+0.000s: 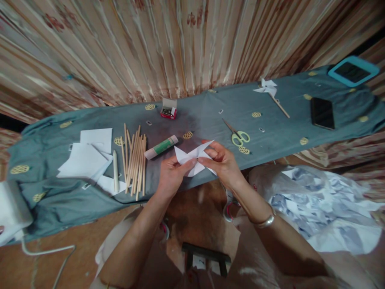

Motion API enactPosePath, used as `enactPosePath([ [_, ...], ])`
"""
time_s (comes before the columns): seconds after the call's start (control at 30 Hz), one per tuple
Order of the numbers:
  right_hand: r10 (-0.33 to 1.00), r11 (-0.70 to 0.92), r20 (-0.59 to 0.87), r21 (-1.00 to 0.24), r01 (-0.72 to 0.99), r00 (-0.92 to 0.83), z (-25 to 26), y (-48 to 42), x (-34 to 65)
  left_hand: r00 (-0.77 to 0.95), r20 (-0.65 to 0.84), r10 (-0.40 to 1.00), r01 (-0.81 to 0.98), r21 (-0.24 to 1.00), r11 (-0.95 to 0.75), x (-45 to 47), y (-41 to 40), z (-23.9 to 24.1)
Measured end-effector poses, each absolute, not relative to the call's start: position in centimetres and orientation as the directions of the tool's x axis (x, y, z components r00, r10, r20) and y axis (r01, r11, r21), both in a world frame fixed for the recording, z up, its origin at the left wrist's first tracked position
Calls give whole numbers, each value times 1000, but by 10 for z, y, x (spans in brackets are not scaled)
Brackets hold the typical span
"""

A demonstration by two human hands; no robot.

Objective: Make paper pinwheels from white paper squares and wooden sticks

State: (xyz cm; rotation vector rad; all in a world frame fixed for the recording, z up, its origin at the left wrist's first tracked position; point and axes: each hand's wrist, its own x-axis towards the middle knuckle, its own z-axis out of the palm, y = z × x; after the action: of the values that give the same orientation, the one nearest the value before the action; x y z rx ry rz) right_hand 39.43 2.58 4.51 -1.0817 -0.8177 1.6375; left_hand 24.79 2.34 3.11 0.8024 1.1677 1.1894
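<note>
My left hand (171, 176) and my right hand (224, 162) both pinch a white folded paper pinwheel (192, 158) above the near edge of a long board covered in grey-blue cloth (210, 108). The fingers of each hand are closed on the paper's folds near its middle. A glue stick (161, 147) lies just left of the paper. Several wooden sticks (134, 160) lie in a bundle further left. Yellow-handled scissors (239, 135) rest to the right of my hands.
A stack of white paper squares (87, 158) sits at the left. A small red box of pins (169, 109) stands at the back. A finished pinwheel on a stick (270, 91), a black phone (322, 113) and a blue-framed tablet (352, 71) lie at the right. A plastic bag (315, 200) holds paper scraps.
</note>
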Motion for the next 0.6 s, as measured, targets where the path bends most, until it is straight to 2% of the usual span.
enactPosePath([
  [0.27, 955, -297, -268, -884, -362, -128, 44, 26, 393, -39, -207, 978, -250, 949, 191, 247, 23, 30],
  [0.6, 961, -276, -252, -888, -368, -112, 44, 27, 392, -52, -134, 990, -145, 981, 125, 244, 23, 28],
])
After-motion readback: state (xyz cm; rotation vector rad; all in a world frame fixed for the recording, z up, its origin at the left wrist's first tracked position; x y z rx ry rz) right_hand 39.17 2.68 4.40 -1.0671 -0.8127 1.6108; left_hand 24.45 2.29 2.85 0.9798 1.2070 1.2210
